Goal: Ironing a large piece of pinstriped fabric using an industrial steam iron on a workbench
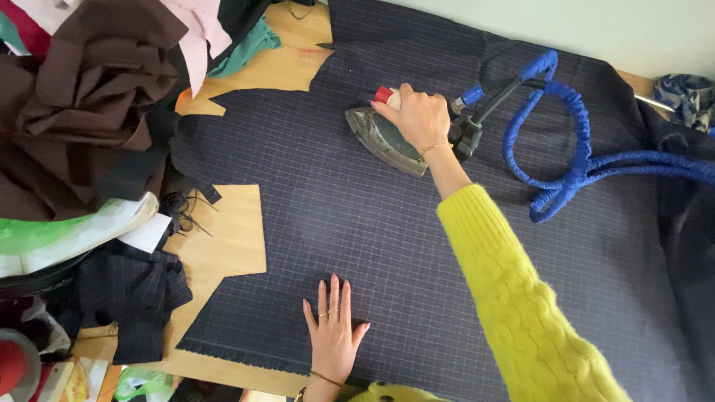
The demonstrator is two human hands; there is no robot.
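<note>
A large piece of dark navy checked fabric lies spread over a wooden table. My right hand, in a yellow knitted sleeve, grips the handle of a metal steam iron that rests on the cloth near its far side. My left hand lies flat on the fabric near its front edge, fingers spread, holding nothing. A thick blue wrapped hose loops from the iron's rear across the cloth to the right.
A heap of brown, pink and teal cloth is piled at the left. A folded dark pinstriped piece lies at the front left, next to a white and green plastic bag. Blue patterned fabric sits at the far right.
</note>
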